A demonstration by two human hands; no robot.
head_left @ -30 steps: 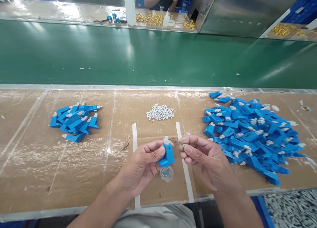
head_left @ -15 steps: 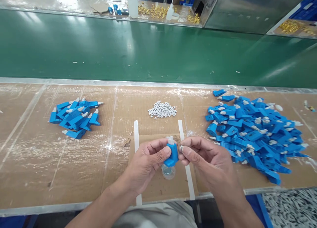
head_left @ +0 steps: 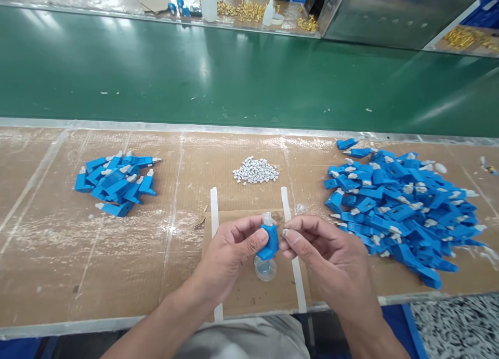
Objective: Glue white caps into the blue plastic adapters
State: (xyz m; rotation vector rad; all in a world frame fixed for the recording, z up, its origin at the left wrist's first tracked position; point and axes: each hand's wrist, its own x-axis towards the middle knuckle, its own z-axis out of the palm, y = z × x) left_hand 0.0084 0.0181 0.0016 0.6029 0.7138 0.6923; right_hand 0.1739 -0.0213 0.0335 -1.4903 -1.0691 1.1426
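Note:
Between thumb and fingers, my left hand point(head_left: 234, 249) holds a blue plastic part point(head_left: 268, 242) upright, its whitish tip pointing away from me. Just right of it, my right hand point(head_left: 325, 255) pinches a small whitish-grey piece point(head_left: 285, 233), with a narrow gap between the two. Below the blue part, a small clear round cup point(head_left: 265, 269) stands on a cardboard sheet point(head_left: 257, 299). A pile of small grey-white pieces point(head_left: 255, 170) lies beyond my hands. Blue parts with white tips form a small heap point(head_left: 117, 182) at the left and a large heap point(head_left: 405, 208) at the right.
White tape strips point(head_left: 214, 208) run along the cardboard sheet. A green belt point(head_left: 234, 78) crosses behind the worktable. On the far bench are gold-coloured parts point(head_left: 245, 10), a white bottle point(head_left: 268, 11) and part of a person. A blue bin edge point(head_left: 415, 330) shows at the lower right.
The camera view has shifted slightly. My left hand and the blue part have moved slightly, the part now sitting a little further from the pinched piece. Both hands keep their hold.

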